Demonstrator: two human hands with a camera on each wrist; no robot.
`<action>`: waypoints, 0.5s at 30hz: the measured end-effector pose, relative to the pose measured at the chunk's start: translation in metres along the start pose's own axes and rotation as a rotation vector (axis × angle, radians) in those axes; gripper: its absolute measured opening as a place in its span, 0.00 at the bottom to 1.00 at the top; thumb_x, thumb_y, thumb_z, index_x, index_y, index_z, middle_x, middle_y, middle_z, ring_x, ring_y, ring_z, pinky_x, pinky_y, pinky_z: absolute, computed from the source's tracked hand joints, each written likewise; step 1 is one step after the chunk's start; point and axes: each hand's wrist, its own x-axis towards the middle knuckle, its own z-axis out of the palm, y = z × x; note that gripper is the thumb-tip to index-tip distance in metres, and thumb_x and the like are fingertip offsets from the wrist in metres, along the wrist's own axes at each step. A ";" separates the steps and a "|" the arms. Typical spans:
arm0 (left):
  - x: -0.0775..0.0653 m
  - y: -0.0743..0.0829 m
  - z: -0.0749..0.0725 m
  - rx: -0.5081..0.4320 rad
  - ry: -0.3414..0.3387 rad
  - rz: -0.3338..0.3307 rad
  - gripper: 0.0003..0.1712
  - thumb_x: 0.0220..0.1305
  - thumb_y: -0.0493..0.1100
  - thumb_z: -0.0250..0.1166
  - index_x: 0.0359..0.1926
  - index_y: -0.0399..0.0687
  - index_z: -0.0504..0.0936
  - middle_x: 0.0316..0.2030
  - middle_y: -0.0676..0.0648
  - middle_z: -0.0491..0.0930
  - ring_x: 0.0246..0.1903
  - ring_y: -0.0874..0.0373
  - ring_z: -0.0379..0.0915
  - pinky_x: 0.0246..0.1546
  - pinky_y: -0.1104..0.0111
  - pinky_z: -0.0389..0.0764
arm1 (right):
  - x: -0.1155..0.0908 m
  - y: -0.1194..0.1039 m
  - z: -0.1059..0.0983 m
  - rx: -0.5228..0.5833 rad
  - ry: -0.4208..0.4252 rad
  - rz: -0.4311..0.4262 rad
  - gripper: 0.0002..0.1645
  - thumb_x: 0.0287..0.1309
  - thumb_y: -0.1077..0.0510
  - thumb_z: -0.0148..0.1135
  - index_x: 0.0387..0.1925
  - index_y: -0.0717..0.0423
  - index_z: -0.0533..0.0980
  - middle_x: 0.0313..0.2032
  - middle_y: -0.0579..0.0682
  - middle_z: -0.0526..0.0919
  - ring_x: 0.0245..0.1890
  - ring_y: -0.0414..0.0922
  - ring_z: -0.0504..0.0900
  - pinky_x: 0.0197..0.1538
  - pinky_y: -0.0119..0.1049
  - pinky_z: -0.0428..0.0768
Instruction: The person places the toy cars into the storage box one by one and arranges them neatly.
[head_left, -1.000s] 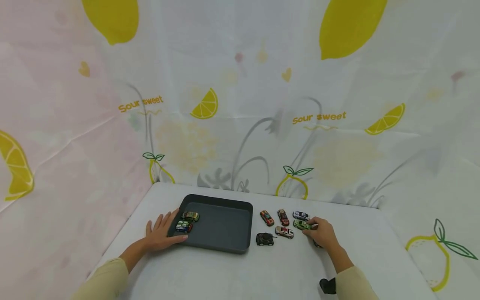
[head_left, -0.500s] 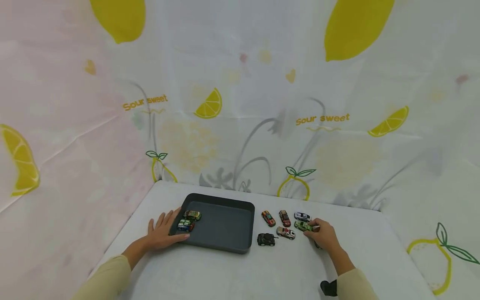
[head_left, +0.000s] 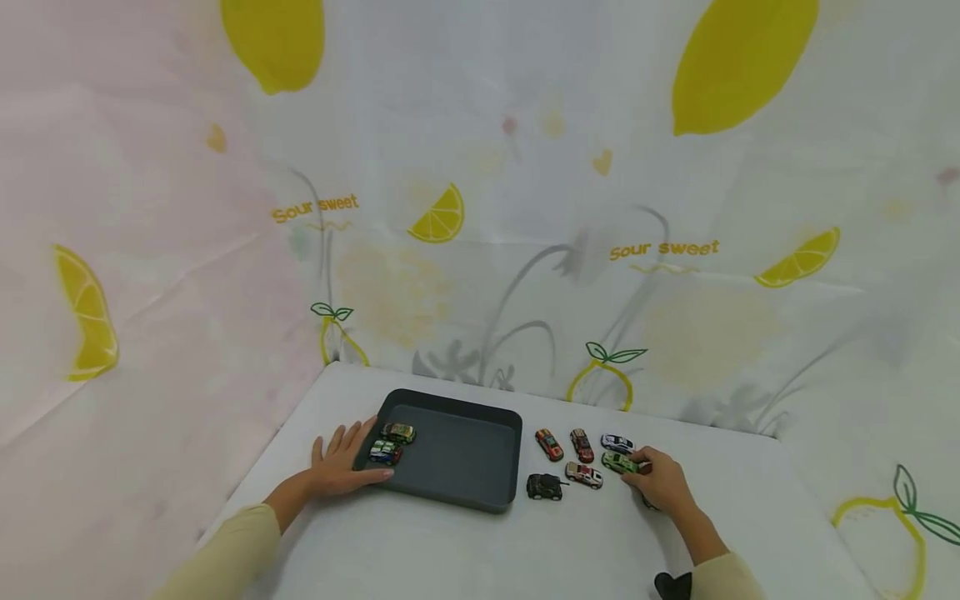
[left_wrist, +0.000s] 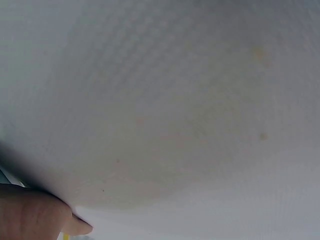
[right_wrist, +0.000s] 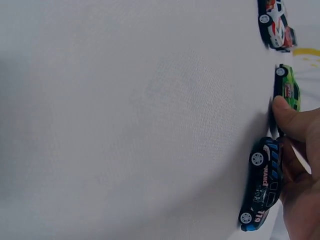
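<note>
Step, as judged: grasping | right grip (head_left: pixel 666 482) is pinching green toy car (head_left: pixel 617 462) toward desk's (head_left: pixel 525 558) far-right corner | left grip (head_left: pixel 335 472) is lying spread at tray (head_left: pixel 465 462) | next: apparently calling for clear lift

I'm seeing the right hand (head_left: pixel 666 483) hiding one end of the green car (head_left: pixel 619 463) and most of the black car (right_wrist: pixel 264 185) from the head camera; wrist-view edges are cropping the left hand (left_wrist: pixel 32 216) and white-and-red car (right_wrist: pixel 274 25).

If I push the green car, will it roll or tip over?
The green car would probably roll, since a wheel shows on its side. It sits low, so tipping seems unlikely. The right hand pinches one end, so it may not roll freely while held.
</note>
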 end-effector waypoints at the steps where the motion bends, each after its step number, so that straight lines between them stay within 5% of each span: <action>1: -0.001 0.001 0.001 -0.007 -0.004 0.000 0.63 0.53 0.77 0.61 0.79 0.60 0.41 0.76 0.29 0.42 0.74 0.26 0.30 0.64 0.30 0.23 | -0.001 0.000 -0.001 0.001 0.000 -0.003 0.17 0.50 0.62 0.73 0.42 0.64 0.79 0.40 0.59 0.85 0.39 0.52 0.84 0.41 0.47 0.82; 15: 0.003 -0.004 0.002 0.020 -0.016 -0.029 0.64 0.53 0.78 0.60 0.79 0.59 0.39 0.77 0.31 0.41 0.75 0.28 0.29 0.65 0.31 0.22 | 0.013 -0.036 0.000 0.120 0.053 -0.069 0.18 0.51 0.59 0.74 0.43 0.63 0.80 0.40 0.58 0.85 0.38 0.51 0.83 0.37 0.40 0.79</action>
